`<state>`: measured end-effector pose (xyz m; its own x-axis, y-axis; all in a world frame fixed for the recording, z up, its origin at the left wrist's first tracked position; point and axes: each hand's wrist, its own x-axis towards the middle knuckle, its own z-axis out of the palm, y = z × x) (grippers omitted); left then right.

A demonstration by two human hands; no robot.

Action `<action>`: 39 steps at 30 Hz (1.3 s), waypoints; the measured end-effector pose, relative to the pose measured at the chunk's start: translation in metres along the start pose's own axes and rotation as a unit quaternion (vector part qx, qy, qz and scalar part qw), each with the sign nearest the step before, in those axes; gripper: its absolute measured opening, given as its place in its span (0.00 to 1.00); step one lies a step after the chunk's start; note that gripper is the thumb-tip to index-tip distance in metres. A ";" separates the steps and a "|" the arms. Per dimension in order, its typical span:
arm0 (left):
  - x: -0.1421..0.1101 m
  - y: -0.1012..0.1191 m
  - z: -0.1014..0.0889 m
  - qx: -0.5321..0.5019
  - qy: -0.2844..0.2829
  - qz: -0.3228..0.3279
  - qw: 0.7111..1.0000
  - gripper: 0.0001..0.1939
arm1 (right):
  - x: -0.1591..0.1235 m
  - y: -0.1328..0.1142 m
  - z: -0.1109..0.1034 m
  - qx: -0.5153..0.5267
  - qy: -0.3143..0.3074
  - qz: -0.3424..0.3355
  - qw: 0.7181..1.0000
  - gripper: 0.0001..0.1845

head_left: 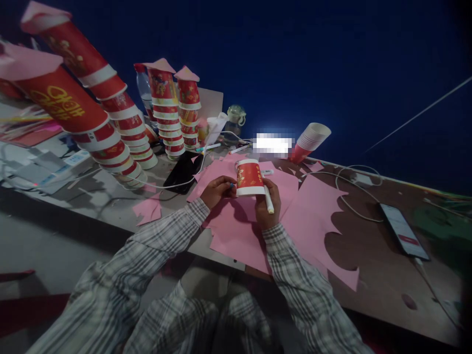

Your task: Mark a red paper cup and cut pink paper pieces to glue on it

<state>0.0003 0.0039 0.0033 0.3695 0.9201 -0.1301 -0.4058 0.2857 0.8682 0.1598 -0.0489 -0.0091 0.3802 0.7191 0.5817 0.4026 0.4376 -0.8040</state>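
A red paper cup with white bands and gold print is held above the pink paper. My right hand is closed on the cup's lower right side. A white marker is also in that hand, slanting down across the fingers. At the cup's left, my left hand has its fingers pinched together. A small blue tip shows at those fingers; the rest of that piece is hidden. Whether the left fingers touch the cup I cannot tell.
Tall stacks of red cups with pink paper tops stand at the left. More cups lean in a stack behind. A black phone, a charging phone, a glass jar and a white cable lie around.
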 end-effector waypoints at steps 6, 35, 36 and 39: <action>-0.002 0.000 0.001 0.000 -0.001 0.004 1.000 0.08 | -0.002 0.006 0.003 0.056 -0.006 0.030 0.998 0.17; -0.011 0.002 0.002 0.077 -0.181 0.000 0.981 0.33 | -0.002 0.003 -0.003 -0.023 0.003 -0.040 0.999 0.17; -0.011 0.001 0.002 0.082 -0.177 0.000 0.981 0.33 | -0.002 0.002 -0.003 -0.031 0.004 -0.040 0.999 0.17; -0.011 0.001 0.003 0.109 -0.154 0.017 0.982 0.31 | -0.002 -0.003 -0.003 -0.055 0.010 -0.051 0.997 0.17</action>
<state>-0.0014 -0.0066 0.0066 0.6072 0.7942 0.0223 -0.2457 0.1610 0.9559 0.1607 -0.0534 -0.0078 0.3491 0.6624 0.6628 0.5284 0.4450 -0.7230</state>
